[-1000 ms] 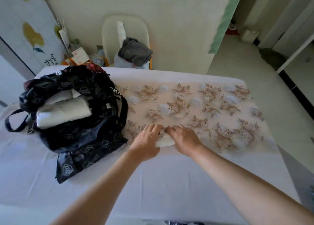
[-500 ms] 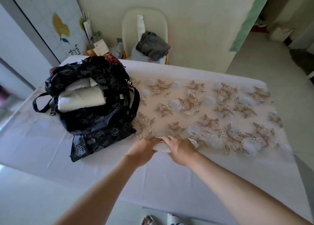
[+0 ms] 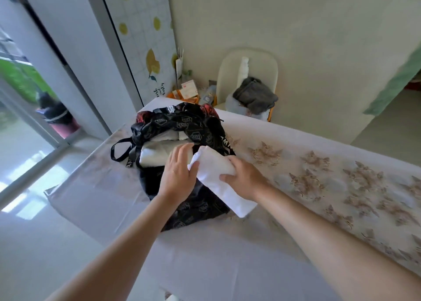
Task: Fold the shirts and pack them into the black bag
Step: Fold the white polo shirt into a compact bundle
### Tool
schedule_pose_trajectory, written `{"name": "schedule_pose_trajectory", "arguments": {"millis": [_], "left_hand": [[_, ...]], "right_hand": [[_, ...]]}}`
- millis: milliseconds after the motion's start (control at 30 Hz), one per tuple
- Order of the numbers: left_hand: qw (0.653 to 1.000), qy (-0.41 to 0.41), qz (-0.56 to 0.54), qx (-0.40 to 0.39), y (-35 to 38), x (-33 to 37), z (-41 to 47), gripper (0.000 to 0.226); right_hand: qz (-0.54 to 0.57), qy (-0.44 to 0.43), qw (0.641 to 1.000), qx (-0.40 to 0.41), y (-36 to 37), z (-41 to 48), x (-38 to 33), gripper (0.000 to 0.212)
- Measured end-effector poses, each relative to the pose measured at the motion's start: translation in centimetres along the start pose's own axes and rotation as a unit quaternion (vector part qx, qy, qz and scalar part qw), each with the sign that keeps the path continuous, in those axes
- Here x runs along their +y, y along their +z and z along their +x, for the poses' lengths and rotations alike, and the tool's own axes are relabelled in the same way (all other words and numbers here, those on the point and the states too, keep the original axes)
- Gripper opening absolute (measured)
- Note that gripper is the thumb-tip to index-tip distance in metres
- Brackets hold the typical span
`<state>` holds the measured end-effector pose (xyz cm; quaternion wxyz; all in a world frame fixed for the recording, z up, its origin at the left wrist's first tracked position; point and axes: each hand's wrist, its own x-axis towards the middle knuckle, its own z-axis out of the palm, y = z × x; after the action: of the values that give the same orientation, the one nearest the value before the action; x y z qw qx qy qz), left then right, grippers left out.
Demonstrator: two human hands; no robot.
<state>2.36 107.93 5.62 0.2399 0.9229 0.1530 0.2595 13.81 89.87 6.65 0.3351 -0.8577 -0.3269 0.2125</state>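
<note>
1. The bag [image 3: 182,123] lies at the left end of the table [image 3: 227,255]. Its mouth gapes open and its black sides are already bulging.
2. At least two white packed shirts [image 3: 157,151] show in that mouth, lying side by side. By my reckoning a fair part of the packing is done.
3. One more shirt [image 3: 218,175], white and folded into a tight long bundle, is held above the bag's right side. Its far end is at the mouth and its near end reaches past the bag's edge over the table. The folding of this one looks finished, but it is not yet inside.
4. The right hand [image 3: 245,180] grips the shirt about mid-length, with the thumb laid across the top and the fingers curled round the far side.
5. The left hand [image 3: 180,177] has its fingers nearly straight, reaching over the packed shirts. The thumb side touches the shirt's far end. It grips nothing that I can see, and I take it to be steadying or making room.
6. What's left, I'd judge, is to slide this shirt in beside the others and settle it.
7. A grey garment [image 3: 255,94] lies heaped on the chair [image 3: 248,61] behind the table. I cannot tell whether it is part of the job, so I cannot say whether this shirt is the last.
</note>
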Motion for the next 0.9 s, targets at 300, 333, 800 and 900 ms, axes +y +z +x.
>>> {"name": "schedule_pose_trajectory", "arguments": {"millis": [300,333,800,900], "left_hand": [[0.963,0.004,0.152,-0.223,-0.5,-13.6,6.2,0.052],[0.952,0.020,0.169,-0.253,0.0,-14.4,6.8,0.057],[0.927,0.077,0.210,-0.299,4.3,-18.3,10.0,0.077],[0.926,0.121,0.188,-0.304,5.0,-20.0,9.8,0.077]], "right_hand": [[0.236,0.195,0.947,0.095,7.6,10.4,-3.3,0.027],[0.268,0.220,0.934,0.090,8.4,10.9,-3.0,0.028],[-0.294,-0.031,0.944,0.143,15.0,14.3,-3.8,0.066],[-0.307,0.062,0.949,0.022,16.6,15.0,-4.1,0.100]]}}
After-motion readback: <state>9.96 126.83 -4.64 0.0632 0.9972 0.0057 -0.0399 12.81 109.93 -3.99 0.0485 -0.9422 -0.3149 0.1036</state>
